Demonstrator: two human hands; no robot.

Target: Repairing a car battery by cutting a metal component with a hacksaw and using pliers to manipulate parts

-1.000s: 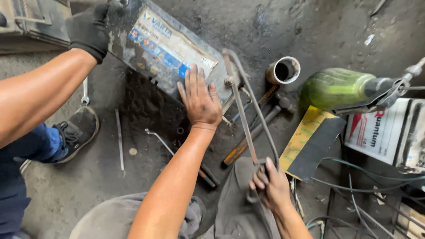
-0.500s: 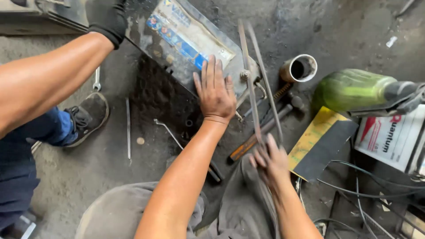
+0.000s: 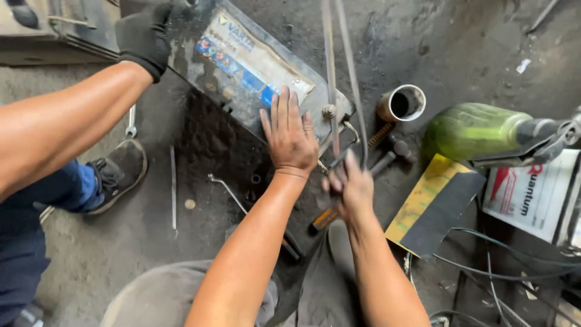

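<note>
Okay, right hand (image 3: 350, 184) blurred, closed around thin metal rods (image 3: 331, 72) running up to 12 o'clock. Left hand (image 3: 290, 134) flat, fingers spread, palm on tilted battery (image 3: 242, 54) at 11 o'clock. A co-worker's gloved hand (image 3: 145, 36) grips its top-left. Pipe piece (image 3: 402, 103) at 1 o'clock.

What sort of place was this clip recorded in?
Most likely a vehicle repair workshop, worked at floor level. A car battery lies on the grimy, oil-stained concrete floor under the person's left hand, with a hammer, a spanner and loose cables scattered around.
</note>
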